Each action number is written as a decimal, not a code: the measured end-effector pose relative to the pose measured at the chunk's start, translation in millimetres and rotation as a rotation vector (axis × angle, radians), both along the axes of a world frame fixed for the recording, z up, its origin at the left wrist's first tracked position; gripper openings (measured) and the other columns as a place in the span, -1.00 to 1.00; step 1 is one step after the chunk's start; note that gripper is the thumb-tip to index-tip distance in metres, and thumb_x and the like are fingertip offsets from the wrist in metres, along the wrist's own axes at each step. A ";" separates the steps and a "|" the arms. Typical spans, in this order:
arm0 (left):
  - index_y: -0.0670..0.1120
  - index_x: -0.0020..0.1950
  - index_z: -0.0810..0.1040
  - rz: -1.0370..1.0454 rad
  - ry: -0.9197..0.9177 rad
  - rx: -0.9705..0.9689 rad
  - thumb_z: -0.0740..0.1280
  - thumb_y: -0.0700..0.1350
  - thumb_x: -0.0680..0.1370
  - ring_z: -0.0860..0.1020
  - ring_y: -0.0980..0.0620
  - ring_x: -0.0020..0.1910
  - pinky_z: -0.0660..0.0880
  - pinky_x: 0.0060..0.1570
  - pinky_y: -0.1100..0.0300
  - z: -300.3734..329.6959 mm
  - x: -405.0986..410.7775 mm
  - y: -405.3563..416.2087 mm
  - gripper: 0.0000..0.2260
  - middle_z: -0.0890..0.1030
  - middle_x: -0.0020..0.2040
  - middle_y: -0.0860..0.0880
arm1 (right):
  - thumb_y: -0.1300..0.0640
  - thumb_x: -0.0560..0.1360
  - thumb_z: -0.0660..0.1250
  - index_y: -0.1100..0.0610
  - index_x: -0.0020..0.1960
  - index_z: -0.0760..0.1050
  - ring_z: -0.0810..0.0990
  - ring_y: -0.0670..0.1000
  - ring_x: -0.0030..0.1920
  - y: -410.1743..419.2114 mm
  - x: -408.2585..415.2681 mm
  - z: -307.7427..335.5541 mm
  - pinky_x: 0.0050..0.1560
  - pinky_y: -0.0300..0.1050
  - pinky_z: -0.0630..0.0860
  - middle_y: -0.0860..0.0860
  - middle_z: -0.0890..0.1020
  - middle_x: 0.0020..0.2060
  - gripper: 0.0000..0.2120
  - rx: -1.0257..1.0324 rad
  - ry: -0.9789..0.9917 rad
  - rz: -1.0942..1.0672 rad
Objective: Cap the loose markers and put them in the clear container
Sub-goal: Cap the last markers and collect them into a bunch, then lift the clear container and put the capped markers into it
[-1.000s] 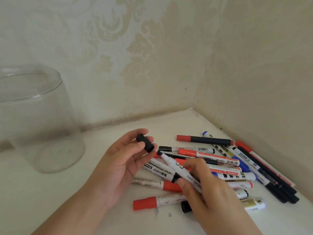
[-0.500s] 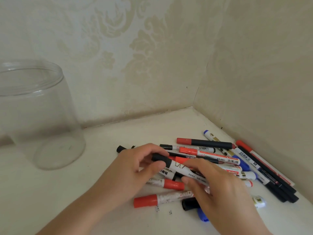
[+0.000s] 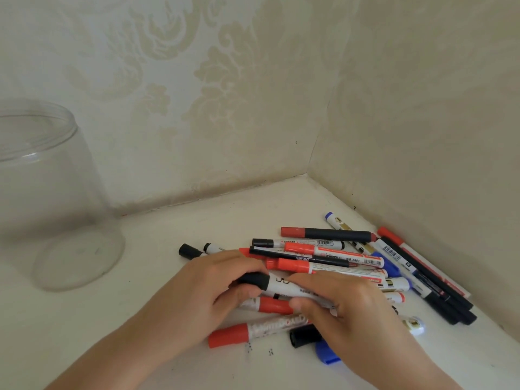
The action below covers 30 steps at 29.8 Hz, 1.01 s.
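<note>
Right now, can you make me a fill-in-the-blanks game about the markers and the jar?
1. The cap on the marker held by both hands is ____.
2. The clear container stands on the ____ side of the picture.
3. The left hand grips the marker's ____ end.
4. The container holds ____ markers.

Missing words: black; left; capped; no

Soft, even light; faint shadows; edges bowed, perhaps slightly blurred.

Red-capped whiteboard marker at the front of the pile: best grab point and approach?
Grip the red-capped marker at its red cap, coming from the front left. It lies flat; that end is bare on the table, while the other runs under the right hand.
</note>
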<state>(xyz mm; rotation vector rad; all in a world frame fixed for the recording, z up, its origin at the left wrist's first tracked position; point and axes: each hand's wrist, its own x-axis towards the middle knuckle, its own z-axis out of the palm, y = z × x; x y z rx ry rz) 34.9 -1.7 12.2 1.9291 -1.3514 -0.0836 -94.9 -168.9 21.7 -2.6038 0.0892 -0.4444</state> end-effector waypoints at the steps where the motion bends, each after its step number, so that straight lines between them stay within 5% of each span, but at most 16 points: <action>1: 0.18 0.06 0.47 0.002 -0.027 0.001 0.16 0.12 0.45 0.50 0.32 -0.10 0.39 -0.11 0.44 -1.7 -0.4 0.2 -0.77 0.50 -0.04 0.31 | -0.20 0.39 0.15 -0.28 0.19 0.44 0.57 -0.27 -0.09 -0.7 0.8 -1.0 -0.12 -0.39 0.52 -0.29 0.65 -0.14 -0.62 -0.047 -0.029 -0.011; 5: 0.24 0.11 0.44 0.010 -0.072 -0.004 0.16 0.18 0.47 0.44 0.46 -0.05 0.30 -0.07 0.60 -4.9 -5.8 -3.6 -0.76 0.44 -0.02 0.46 | -0.07 0.37 0.25 -0.12 0.10 0.53 0.57 -0.21 -0.15 2.9 4.6 -6.2 -0.20 -0.33 0.54 -0.21 0.63 -0.15 -0.69 -0.122 -0.151 -0.052; 10: 0.33 -0.05 0.45 0.126 -0.068 -0.033 0.16 0.23 0.44 0.48 0.38 -0.12 0.32 -0.16 0.56 -3.8 3.6 -1.1 -0.86 0.49 -0.07 0.38 | -0.10 0.38 0.34 -0.12 0.17 0.49 0.42 -0.30 0.11 -6.6 2.6 -0.5 0.19 -0.52 0.25 -0.33 0.51 -0.01 -0.64 0.020 -0.209 -0.156; 15: 0.22 -0.11 0.44 0.374 -0.026 -0.064 0.28 0.06 0.51 0.47 0.25 -0.11 0.35 -0.19 0.43 -7.5 35.9 14.1 -0.96 0.52 -0.06 0.22 | 0.09 0.46 0.33 -0.20 0.00 0.51 0.50 -0.24 0.00 -43.2 -5.8 13.2 -0.02 -0.47 0.37 -0.23 0.58 -0.07 -0.79 0.284 -0.318 -0.463; 20: 0.24 -0.16 0.38 0.528 0.069 -0.059 0.27 -0.16 0.53 0.45 0.17 -0.20 0.27 -0.27 0.31 -13.8 43.9 13.8 -0.74 0.50 -0.16 0.22 | 0.09 0.52 0.24 -0.09 0.03 0.54 0.57 -0.12 0.01 -65.8 -13.2 19.0 -0.04 -0.16 0.47 -0.12 0.64 -0.07 -0.84 0.553 -0.359 -0.683; 25: 0.26 -0.17 0.36 0.534 0.081 -0.063 0.25 -0.12 0.55 0.44 0.14 -0.23 0.29 -0.25 0.14 -16.2 45.2 14.7 -0.75 0.50 -0.20 0.19 | 0.12 0.56 0.17 -0.09 0.02 0.51 0.48 -0.26 -0.13 -73.3 -17.3 22.4 -0.11 -0.18 0.44 -0.34 0.52 -0.26 -0.82 0.626 -0.354 -0.761; 28: 0.30 -0.13 0.40 0.535 0.260 -0.220 0.22 0.02 0.56 0.48 0.22 -0.23 0.36 -0.15 0.09 -19.8 52.2 15.7 -0.85 0.59 -0.23 0.21 | 0.14 0.56 0.17 -0.08 0.00 0.54 0.51 -0.18 -0.02 -80.6 -21.4 22.0 -0.16 -0.23 0.38 -0.18 0.60 -0.08 -0.80 0.688 -0.377 -0.783; 30: 0.14 -0.12 0.43 0.506 0.513 -0.438 0.13 -0.11 0.61 0.51 0.29 -0.35 0.46 -0.23 0.23 -18.7 55.0 12.3 -0.81 0.63 -0.28 0.14 | 0.14 0.56 0.18 -0.07 -0.01 0.57 0.51 -0.04 0.07 -86.3 -24.7 21.5 -0.07 -0.18 0.38 -0.08 0.60 0.04 -0.79 0.734 -0.390 -0.805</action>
